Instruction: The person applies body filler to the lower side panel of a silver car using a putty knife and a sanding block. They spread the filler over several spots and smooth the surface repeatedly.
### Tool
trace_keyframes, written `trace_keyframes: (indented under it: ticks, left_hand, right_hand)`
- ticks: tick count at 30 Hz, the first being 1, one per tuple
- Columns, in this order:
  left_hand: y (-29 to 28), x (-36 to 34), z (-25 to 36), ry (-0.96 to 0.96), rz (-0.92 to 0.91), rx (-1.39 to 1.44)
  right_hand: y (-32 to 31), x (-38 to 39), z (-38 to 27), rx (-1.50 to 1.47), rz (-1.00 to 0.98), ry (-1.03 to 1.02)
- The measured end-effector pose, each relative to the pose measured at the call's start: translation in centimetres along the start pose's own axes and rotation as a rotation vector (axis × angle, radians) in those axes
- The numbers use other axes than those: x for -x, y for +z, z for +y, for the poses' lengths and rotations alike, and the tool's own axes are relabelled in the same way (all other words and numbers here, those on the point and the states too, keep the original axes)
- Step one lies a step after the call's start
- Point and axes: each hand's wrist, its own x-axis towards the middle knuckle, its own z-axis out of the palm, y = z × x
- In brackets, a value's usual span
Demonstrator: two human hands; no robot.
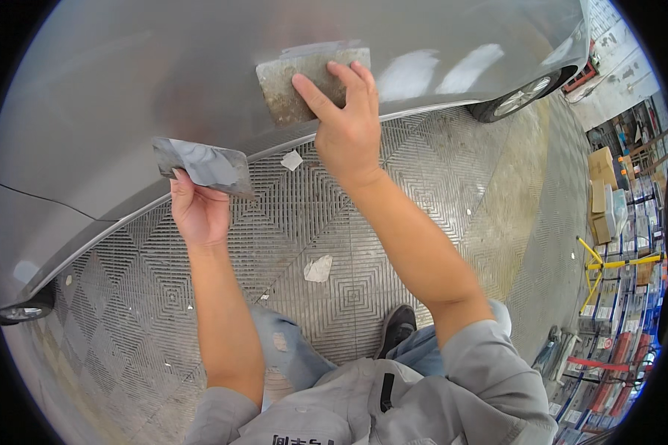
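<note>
My right hand (349, 133) presses a flat, stained putty spreader (286, 89) against the grey car side panel (200, 67). Along the spreader's upper edge runs a thin light-grey smear of filler (323, 48). Lower and to the left, my left hand (200, 211) holds up a second flat spreader (237, 167) by its near edge. A smooth blob of grey filler (204, 163) covers much of its face. To the right of my right hand, two pale streaks (404, 74) mark the panel.
Two car wheels show, one at the right (523, 96) and one at the far left (30, 308). Paper scraps (318, 268) lie on the ridged floor mat (274, 230). On the right stand a yellow metal frame (623, 262), cardboard boxes (601, 170) and stacked goods.
</note>
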Motion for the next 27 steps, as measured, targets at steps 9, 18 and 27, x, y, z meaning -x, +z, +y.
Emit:
trace_keyframes:
  ticks: [9, 18, 27]
  left_hand:
    - [-0.3, 0.1, 0.5, -0.014, -0.015, 0.069]
    - [1.1, 0.2, -1.3, -0.073, -0.067, -0.099]
    - [3.7, 1.2, -10.7, -0.311, 0.113, -0.564]
  right_hand:
    - [0.7, 6.4, 0.0, -0.061, -0.228, 0.123]
    - [-2.4, 9.6, 1.2, -0.462, -0.352, 0.730]
    - [-11.5, 2.6, 5.4, -1.346, -0.313, 1.131]
